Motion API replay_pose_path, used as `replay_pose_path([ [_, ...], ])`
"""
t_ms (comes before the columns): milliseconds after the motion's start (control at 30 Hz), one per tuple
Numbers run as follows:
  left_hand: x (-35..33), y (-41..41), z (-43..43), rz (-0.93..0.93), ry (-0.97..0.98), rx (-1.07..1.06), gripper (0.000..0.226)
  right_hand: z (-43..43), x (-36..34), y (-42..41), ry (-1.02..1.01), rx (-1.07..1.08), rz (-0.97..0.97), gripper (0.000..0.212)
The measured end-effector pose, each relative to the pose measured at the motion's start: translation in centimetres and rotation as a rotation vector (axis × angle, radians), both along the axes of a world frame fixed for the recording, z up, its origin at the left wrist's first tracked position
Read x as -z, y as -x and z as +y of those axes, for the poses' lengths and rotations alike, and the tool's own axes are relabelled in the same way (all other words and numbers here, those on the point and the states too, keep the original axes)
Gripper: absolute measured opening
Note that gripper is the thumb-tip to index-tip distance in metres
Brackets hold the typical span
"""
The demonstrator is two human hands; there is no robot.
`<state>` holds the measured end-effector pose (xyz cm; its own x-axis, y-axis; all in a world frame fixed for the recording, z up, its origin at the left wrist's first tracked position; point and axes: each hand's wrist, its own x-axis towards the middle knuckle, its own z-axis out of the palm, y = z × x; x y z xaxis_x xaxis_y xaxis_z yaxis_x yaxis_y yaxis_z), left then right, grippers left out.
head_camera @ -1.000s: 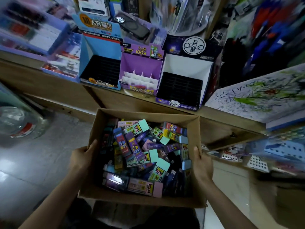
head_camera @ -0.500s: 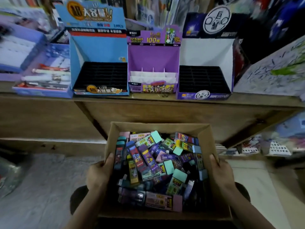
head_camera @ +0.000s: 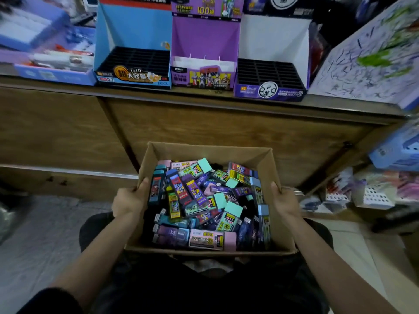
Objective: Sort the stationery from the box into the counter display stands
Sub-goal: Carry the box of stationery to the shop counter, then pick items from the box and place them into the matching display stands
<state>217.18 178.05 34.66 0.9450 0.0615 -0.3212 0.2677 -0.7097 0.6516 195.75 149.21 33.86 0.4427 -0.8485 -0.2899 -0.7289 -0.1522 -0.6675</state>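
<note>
An open cardboard box [head_camera: 267,164] sits low in front of me, on my lap, full of several small coloured stationery cases [head_camera: 204,200] in teal, purple, pink and blue. My left hand [head_camera: 130,199] grips the box's left wall, thumb inside the rim. My right hand [head_camera: 284,200] grips the right wall the same way. On the wooden counter [head_camera: 204,96] above stand three display stands: a blue one [head_camera: 133,30] with a black slotted tray, a purple one [head_camera: 205,41] with white dividers, and a white-and-purple one [head_camera: 272,37] with a black slotted tray.
A pale blue tray of pens [head_camera: 49,62] lies on the counter at left. A scribbled white board [head_camera: 371,60] leans at right. Packets and a perforated white basket [head_camera: 376,196] crowd the lower right shelf. Grey floor [head_camera: 45,234] lies to the left.
The box has come down lower and nearer to me, held by both hands throughout. The view has swung to face the three stands squarely.
</note>
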Motion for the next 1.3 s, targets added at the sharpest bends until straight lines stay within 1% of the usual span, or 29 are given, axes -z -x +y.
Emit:
replay_pose_path([
  [167,0.4,-1.4,-1.3,-0.023,-0.074,0.052,0.062,-0.9,0.6,-0.7,0.003,0.034,-0.015,0.048],
  [300,0.7,-1.2,-1.6,-0.094,-0.161,0.115,0.061,-1.3,1.6,-0.7,0.004,0.024,0.088,0.048],
  [400,0.4,-0.9,-2.1,-0.102,-0.207,0.164,0.060,-1.7,1.3,-0.9,-0.021,0.028,0.109,0.042],
  [433,0.2,-0.7,-2.4,-0.141,-0.232,0.183,0.058,-1.7,1.1,-1.0,-0.010,0.023,0.123,0.041],
  [467,0.0,-0.5,-2.9,-0.225,-0.263,0.214,0.055,-1.6,0.8,-0.9,0.047,0.007,0.142,0.038],
  [500,-0.2,-0.2,-3.3,-0.337,-0.275,0.265,0.051,-1.4,0.6,-0.7,0.161,-0.019,0.169,0.034],
  [533,-0.4,0.1,-3.8,-0.455,-0.262,0.338,0.048,-1.0,0.3,-0.5,0.337,-0.067,0.171,0.029],
  [600,-0.2,0.8,-4.8,-0.655,-0.197,0.509,0.038,0.6,-0.4,-0.4,0.657,-0.206,0.074,0.020],
  [633,0.1,1.1,-5.2,-0.695,-0.186,0.587,0.032,1.4,-0.5,-0.4,0.736,-0.288,0.025,0.018],
  [667,0.7,1.5,-5.7,-0.677,-0.185,0.640,0.029,2.1,-0.6,-0.7,0.690,-0.393,0.001,0.017],
  [700,1.3,1.8,-6.1,-0.592,-0.178,0.650,0.030,2.8,-0.6,-1.0,0.564,-0.478,0.007,0.017],
  [767,2.7,2.0,-7.0,-0.321,-0.138,0.555,0.040,3.8,0.1,-2.0,0.198,-0.544,0.122,0.026],
  [800,3.3,2.0,-7.3,-0.214,-0.117,0.493,0.045,4.1,0.4,-2.4,0.102,-0.554,0.191,0.033],
  [833,3.9,1.8,-7.5,-0.156,-0.104,0.450,0.049,4.4,0.9,-2.8,0.091,-0.566,0.235,0.038],
  [867,4.4,1.6,-7.6,-0.137,-0.098,0.426,0.051,4.7,1.4,-3.1,0.114,-0.566,0.244,0.042],
  [933,5.1,1.0,-7.9,-0.138,-0.106,0.402,0.054,5.4,2.1,-3.4,0.161,-0.557,0.236,0.046],
  [967,5.3,0.8,-8.1,-0.138,-0.104,0.393,0.055,5.6,2.4,-3.6,0.153,-0.552,0.223,0.047],
  [1100,5.3,0.3,-9.2,-0.084,-0.015,0.339,0.062,6.0,2.6,-4.1,-0.057,-0.487,0.054,0.044],
  [1233,5.1,0.1,-10.0,0.064,0.248,0.325,0.063,6.0,2.2,-3.7,-0.324,-0.380,-0.146,0.033],
  [1300,5.3,0.2,-9.8,0.066,0.291,0.349,0.053,6.1,2.0,-3.3,-0.396,-0.347,-0.204,0.031],
])
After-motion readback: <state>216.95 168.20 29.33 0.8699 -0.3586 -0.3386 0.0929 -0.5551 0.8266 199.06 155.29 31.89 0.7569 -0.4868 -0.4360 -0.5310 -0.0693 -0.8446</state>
